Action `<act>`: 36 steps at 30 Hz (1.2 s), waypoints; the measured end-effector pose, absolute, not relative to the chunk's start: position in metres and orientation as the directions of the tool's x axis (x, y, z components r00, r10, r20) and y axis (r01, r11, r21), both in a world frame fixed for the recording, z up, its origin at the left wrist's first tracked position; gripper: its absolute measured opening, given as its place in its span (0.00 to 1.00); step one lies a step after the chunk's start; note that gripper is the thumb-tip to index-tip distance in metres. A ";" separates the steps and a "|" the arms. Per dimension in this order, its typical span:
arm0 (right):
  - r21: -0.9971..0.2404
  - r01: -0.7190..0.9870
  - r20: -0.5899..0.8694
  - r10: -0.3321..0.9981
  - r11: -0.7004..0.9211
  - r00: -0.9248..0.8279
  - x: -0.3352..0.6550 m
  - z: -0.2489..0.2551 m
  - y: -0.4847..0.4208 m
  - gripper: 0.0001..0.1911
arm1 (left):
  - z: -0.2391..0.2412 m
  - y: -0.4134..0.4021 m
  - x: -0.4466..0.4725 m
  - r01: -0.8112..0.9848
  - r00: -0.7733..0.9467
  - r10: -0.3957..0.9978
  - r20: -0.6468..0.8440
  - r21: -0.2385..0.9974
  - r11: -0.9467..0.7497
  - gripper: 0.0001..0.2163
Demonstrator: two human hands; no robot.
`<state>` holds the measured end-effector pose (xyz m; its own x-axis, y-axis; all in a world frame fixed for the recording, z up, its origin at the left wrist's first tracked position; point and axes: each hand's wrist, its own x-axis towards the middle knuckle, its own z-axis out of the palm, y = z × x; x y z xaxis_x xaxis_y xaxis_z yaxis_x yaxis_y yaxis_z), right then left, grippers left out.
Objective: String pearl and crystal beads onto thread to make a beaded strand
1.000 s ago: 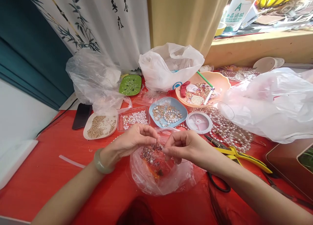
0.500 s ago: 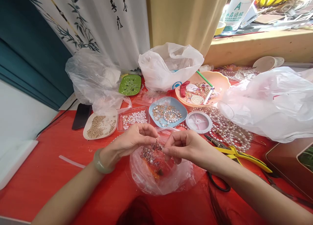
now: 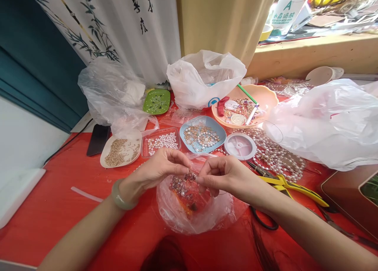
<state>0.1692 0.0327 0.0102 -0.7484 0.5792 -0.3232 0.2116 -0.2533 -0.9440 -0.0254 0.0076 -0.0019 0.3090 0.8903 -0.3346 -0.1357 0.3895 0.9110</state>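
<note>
My left hand [image 3: 169, 164], a pale green bangle [image 3: 122, 196] on its wrist, pinches one end of a small beaded strand [image 3: 191, 171] between thumb and forefinger. My right hand [image 3: 218, 174] is closed in a pinch just to the right, its fingertips close to the left ones. A thin thread [image 3: 224, 192] shows below the right hand; most of what lies in its fingers is hidden. Beneath both hands a clear plastic bag [image 3: 203, 220] lies open on the red table, with dark purple and clear beads [image 3: 183, 186] inside.
Behind the hands stand a cream dish [image 3: 134, 161] of gold beads, a clear tray [image 3: 162, 142] of pearls, a blue dish [image 3: 189, 125] and a thread spool [image 3: 239, 146]. Pearl strands [image 3: 277, 157], yellow-handled pliers [image 3: 304, 192] and scissors [image 3: 267, 225] lie right. A phone [image 3: 99, 140] is left.
Both hands keep almost the same pinch over the bag. The fingertips have shifted only very slightly; the dishes and bags have not moved.
</note>
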 end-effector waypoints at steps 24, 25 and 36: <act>-0.945 0.253 -0.327 0.625 -0.208 -0.709 0.167 0.012 0.033 0.09 | 0.004 0.004 -0.023 0.136 0.274 0.923 -0.269 0.961 0.240 0.06; -0.943 0.253 -0.333 0.625 -0.218 -0.705 0.167 0.011 0.033 0.09 | 0.004 0.004 -0.023 0.135 0.275 0.922 -0.272 0.961 0.243 0.06; -0.970 0.240 -0.167 0.640 0.028 -0.750 0.175 0.029 0.038 0.11 | 0.024 -0.001 -0.015 0.129 0.256 0.964 -0.075 0.991 0.043 0.02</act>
<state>0.1753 0.0381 0.0286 -0.7499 0.6401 -0.1670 0.2402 0.0282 -0.9703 -0.0150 -0.0006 0.0238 0.2556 0.9639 -0.0748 0.1292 0.0426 0.9907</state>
